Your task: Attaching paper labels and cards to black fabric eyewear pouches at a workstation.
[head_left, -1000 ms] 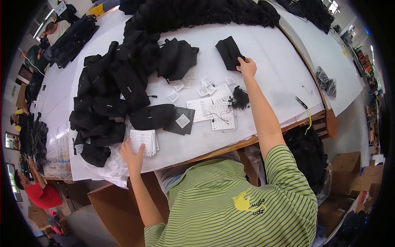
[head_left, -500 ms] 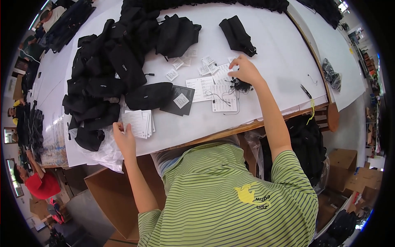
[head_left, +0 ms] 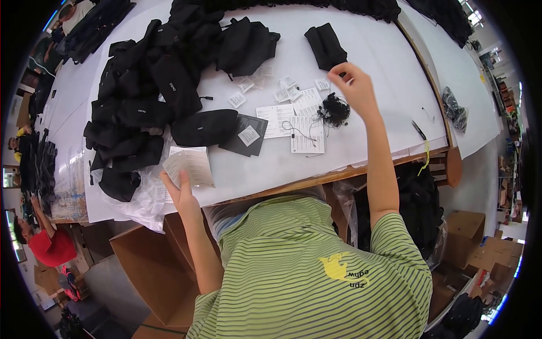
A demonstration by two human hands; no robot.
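While the left hand point(head_left: 183, 195) pinches a white card point(head_left: 176, 164) between thumb and fingers, the right hand point(head_left: 358, 90) hangs by the near end of a black pouch point(head_left: 326, 45); its thumb and fingertips are close together, but I cannot tell if they hold or touch anything. The card now tilts up, no longer flat with the white card pile point(head_left: 202, 166) on the table point(head_left: 243, 176), so it seems loose from the rest; the right hand is no longer over the bunch of black strings point(head_left: 335, 110) but up by the pouch. A clear plastic bag point(head_left: 148, 209) lies crumpled by the edge of the black heap point(head_left: 135, 113); a brown box point(head_left: 141, 265) sits below the table, and I cannot see what is in it; a clear sack point(head_left: 346, 199) has black cloth point(head_left: 415, 198) in it; what the pouch holds, if anything, does not show.
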